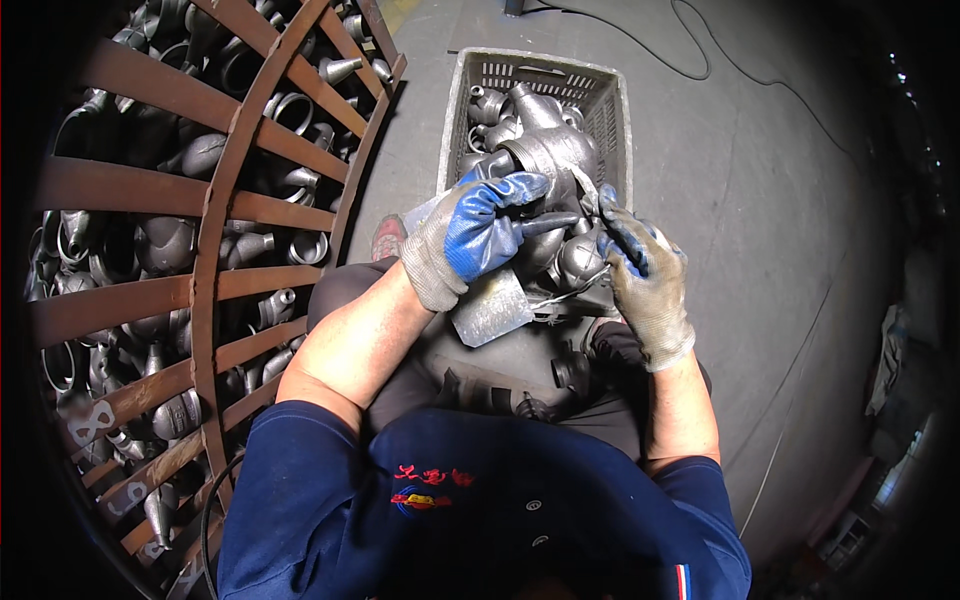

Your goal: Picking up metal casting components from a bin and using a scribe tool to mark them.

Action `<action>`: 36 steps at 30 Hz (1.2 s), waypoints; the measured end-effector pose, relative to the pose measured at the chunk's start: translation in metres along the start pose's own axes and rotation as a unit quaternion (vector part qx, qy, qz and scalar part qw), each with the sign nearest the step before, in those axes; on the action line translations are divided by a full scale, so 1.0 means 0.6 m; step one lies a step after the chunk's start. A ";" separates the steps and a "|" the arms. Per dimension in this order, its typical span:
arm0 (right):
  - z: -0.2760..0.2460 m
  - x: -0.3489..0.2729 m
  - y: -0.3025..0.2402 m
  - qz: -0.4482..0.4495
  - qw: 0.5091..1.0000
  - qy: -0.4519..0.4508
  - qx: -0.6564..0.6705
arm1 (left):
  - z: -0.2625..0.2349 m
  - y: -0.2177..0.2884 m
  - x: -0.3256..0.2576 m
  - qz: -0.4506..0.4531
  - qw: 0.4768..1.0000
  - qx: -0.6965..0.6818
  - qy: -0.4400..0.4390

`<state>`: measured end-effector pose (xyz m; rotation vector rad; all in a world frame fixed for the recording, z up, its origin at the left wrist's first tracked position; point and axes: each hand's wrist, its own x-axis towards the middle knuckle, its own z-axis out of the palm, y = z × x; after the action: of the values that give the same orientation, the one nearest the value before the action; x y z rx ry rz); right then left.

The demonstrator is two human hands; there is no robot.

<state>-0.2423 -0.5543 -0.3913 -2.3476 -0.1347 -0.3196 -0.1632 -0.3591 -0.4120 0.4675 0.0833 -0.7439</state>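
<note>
My left hand (pixel 483 228), in a blue-coated knit glove, is closed around a dark tapered rod (pixel 550 222) pointing right. Its other end is hidden in the glove. My right hand (pixel 643 268), in a dirty glove of the same kind, has its fingers curled at a thin pale strip (pixel 588 188). That strip lies against a large grey metal casting (pixel 555 155) with a narrower neck, resting on top of a grey plastic crate (pixel 622 130). Another round casting (pixel 580 260) sits beneath my hands. A flat grey metal plate (pixel 493 310) shows under my left wrist.
To my left stands a large brown metal-barred bin (pixel 215 220) full of grey castings (pixel 165 243). A black cable (pixel 705 50) crosses the grey floor (pixel 740 230) at the far right. My shoe (pixel 388 238) is beside the crate. A dark metal part (pixel 570 370) lies between my legs.
</note>
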 end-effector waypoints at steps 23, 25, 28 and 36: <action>-0.005 0.003 0.003 0.020 0.999 -0.032 -0.002 | -0.002 -0.009 -0.003 0.095 0.948 0.303 -0.016; -0.006 0.003 0.002 0.017 1.000 -0.023 0.012 | -0.012 -0.007 -0.001 0.076 0.955 0.285 -0.017; -0.006 0.003 0.000 0.012 0.999 -0.024 -0.027 | -0.041 -0.007 0.007 0.169 0.811 0.553 -0.087; -0.026 0.005 0.001 0.238 0.915 -0.112 0.307 | -0.042 -0.006 0.012 0.144 0.880 0.449 -0.059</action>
<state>-0.2423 -0.5658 -0.3805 -1.7065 0.2051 0.2126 -0.1578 -0.3549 -0.4378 1.2886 -0.4628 -0.4770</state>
